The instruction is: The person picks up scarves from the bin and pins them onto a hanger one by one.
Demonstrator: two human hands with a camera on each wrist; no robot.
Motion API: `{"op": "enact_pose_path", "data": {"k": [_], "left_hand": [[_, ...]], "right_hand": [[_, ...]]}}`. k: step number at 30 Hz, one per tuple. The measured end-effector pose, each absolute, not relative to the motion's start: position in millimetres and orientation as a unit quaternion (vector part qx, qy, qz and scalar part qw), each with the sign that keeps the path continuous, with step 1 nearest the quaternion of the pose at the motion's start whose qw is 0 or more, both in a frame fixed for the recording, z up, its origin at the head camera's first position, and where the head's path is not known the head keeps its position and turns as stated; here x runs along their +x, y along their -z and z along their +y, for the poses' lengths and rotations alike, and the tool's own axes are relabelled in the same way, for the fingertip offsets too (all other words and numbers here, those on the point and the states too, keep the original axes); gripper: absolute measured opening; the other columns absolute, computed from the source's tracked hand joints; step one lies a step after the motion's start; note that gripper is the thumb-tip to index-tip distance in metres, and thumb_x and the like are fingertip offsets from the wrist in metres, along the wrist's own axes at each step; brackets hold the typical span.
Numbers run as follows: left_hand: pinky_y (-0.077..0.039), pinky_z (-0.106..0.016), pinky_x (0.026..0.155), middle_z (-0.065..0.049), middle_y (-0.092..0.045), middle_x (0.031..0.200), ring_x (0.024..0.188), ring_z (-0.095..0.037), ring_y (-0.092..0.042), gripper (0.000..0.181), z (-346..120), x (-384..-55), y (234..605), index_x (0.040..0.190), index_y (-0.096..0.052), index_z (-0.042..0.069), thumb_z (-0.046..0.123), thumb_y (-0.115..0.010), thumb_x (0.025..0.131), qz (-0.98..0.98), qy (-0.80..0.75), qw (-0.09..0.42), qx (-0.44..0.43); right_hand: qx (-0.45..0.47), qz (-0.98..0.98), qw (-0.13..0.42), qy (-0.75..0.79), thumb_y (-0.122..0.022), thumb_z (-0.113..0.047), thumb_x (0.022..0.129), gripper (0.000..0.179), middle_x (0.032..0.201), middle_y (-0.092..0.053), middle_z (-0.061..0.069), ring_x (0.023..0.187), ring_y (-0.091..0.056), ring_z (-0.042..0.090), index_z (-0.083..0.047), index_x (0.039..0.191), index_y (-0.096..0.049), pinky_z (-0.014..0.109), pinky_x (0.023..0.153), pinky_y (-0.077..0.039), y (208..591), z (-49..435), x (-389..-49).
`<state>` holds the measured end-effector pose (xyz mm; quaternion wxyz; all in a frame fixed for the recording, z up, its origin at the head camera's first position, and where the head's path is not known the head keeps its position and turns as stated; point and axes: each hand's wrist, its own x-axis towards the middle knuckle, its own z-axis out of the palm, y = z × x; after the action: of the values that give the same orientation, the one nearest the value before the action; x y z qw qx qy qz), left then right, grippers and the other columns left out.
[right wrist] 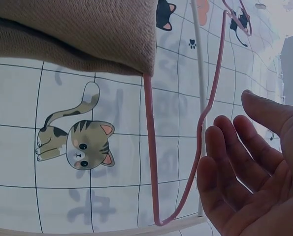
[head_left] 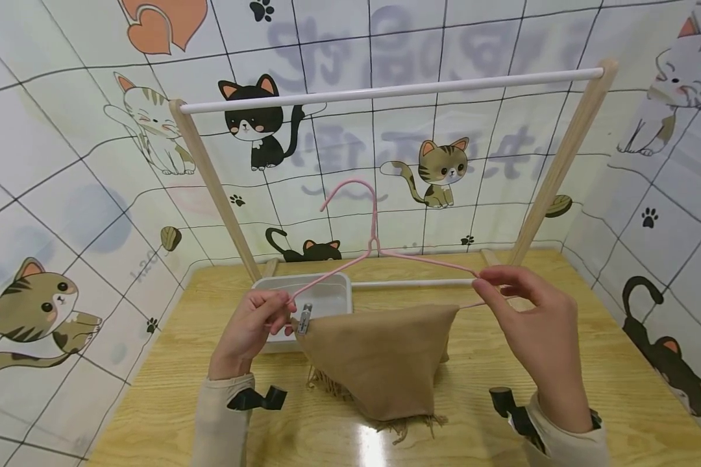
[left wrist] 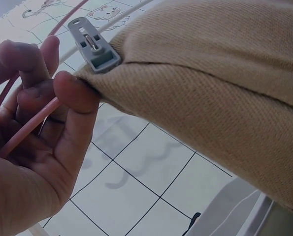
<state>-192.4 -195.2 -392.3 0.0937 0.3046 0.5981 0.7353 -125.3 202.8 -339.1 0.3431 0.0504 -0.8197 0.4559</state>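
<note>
A pink clothes hanger (head_left: 375, 214) is held up by its left end in my left hand (head_left: 242, 334), fingers curled round the wire. Draped over its lower bar is a tan scarf (head_left: 380, 357) with fringed ends, bunched toward the left. A grey clothespin (head_left: 305, 319) pinches the scarf at its left edge, close beside my left fingertips (left wrist: 70, 88). My right hand (head_left: 540, 324) is beside the hanger's right end; in the right wrist view its relaxed fingers (right wrist: 235, 162) are spread next to the bare wire, holding nothing.
A wooden rack with a white rod (head_left: 397, 93) spans the back of the wooden table (head_left: 163, 395). Behind my left hand stands a light grey basin (head_left: 341, 280), partly hidden. A cloth printed with cats (head_left: 444, 172) encloses the table at the back and sides.
</note>
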Motion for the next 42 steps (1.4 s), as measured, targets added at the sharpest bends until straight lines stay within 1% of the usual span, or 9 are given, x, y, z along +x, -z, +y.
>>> {"op": "enact_pose_path", "data": {"k": [3,6,12,16,19,23,26,35,42], "left_hand": [[-0.054,-0.028,0.063,-0.005,-0.041,0.055,0.058,-0.012,-0.049,0.039,-195,-192,391,0.092,-0.075,0.013,0.006,-0.041,0.109,0.598,-0.73,0.091,0.316],[-0.054,-0.027,0.063,-0.006,-0.04,0.056,0.061,-0.009,-0.053,0.038,-195,-192,390,0.093,-0.075,0.013,0.007,-0.041,0.11,0.598,-0.73,0.092,0.318],[-0.053,-0.027,0.063,-0.007,-0.038,0.056,0.06,-0.01,-0.051,0.039,-197,-191,390,0.093,-0.075,0.013,0.007,-0.041,0.11,0.597,-0.732,0.09,0.316],[-0.054,-0.026,0.063,-0.004,-0.039,0.054,0.06,-0.01,-0.051,0.039,-198,-190,391,0.091,-0.075,0.013,0.008,-0.041,0.11,0.599,-0.736,0.091,0.302],[-0.054,-0.026,0.063,-0.002,-0.04,0.053,0.059,-0.009,-0.052,0.039,-198,-190,391,0.09,-0.075,0.013,0.009,-0.042,0.11,0.601,-0.738,0.094,0.292],[-0.054,-0.026,0.063,-0.005,-0.038,0.054,0.06,-0.008,-0.053,0.039,-197,-191,391,0.092,-0.076,0.013,0.007,-0.041,0.109,0.6,-0.734,0.091,0.307],[-0.054,-0.026,0.063,-0.007,-0.037,0.055,0.062,-0.008,-0.054,0.039,-197,-192,391,0.093,-0.076,0.013,0.006,-0.041,0.109,0.599,-0.73,0.087,0.318],[-0.054,-0.027,0.063,-0.006,-0.038,0.054,0.061,-0.008,-0.054,0.039,-195,-191,390,0.092,-0.076,0.014,0.007,-0.042,0.109,0.605,-0.728,0.09,0.31],[-0.053,-0.026,0.062,-0.002,-0.041,0.053,0.059,-0.009,-0.052,0.038,-194,-191,391,0.089,-0.075,0.01,0.007,-0.042,0.109,0.61,-0.73,0.093,0.296]], "right_hand": [[0.037,-0.818,0.346,-0.458,-0.084,-0.012,0.085,0.015,0.092,-0.071,-0.018,0.086,-0.065,0.001,-0.013,0.099,-0.078,0.01,0.074,-0.049,339,207,-125],[0.026,-0.817,0.348,-0.459,-0.084,-0.012,0.086,0.016,0.093,-0.07,-0.019,0.085,-0.065,0.001,-0.012,0.1,-0.078,0.01,0.072,-0.049,339,211,-126],[0.011,-0.817,0.352,-0.457,-0.082,-0.012,0.087,0.015,0.094,-0.069,-0.022,0.084,-0.065,0.0,-0.009,0.102,-0.078,0.007,0.069,-0.049,340,219,-128],[-0.011,-0.819,0.345,-0.46,-0.082,-0.015,0.088,0.017,0.095,-0.069,-0.022,0.085,-0.065,-0.001,-0.011,0.104,-0.078,0.007,0.072,-0.049,341,227,-130],[-0.041,-0.821,0.337,-0.459,-0.081,-0.02,0.09,0.018,0.095,-0.069,-0.023,0.086,-0.064,-0.001,-0.013,0.106,-0.078,0.007,0.069,-0.048,342,234,-131],[-0.071,-0.822,0.337,-0.454,-0.081,-0.023,0.09,0.021,0.092,-0.068,-0.027,0.085,-0.063,-0.003,-0.013,0.108,-0.078,0.006,0.063,-0.047,343,242,-131],[-0.073,-0.821,0.339,-0.454,-0.081,-0.023,0.09,0.022,0.091,-0.067,-0.028,0.085,-0.063,-0.003,-0.012,0.108,-0.078,0.006,0.065,-0.047,344,244,-132],[-0.08,-0.826,0.337,-0.445,-0.08,-0.025,0.09,0.023,0.092,-0.066,-0.029,0.086,-0.062,-0.005,-0.013,0.11,-0.078,0.006,0.069,-0.046,347,246,-132],[-0.101,-0.828,0.328,-0.444,-0.079,-0.028,0.091,0.023,0.095,-0.065,-0.028,0.088,-0.062,-0.008,-0.013,0.109,-0.077,0.006,0.075,-0.045,348,251,-131]]}}
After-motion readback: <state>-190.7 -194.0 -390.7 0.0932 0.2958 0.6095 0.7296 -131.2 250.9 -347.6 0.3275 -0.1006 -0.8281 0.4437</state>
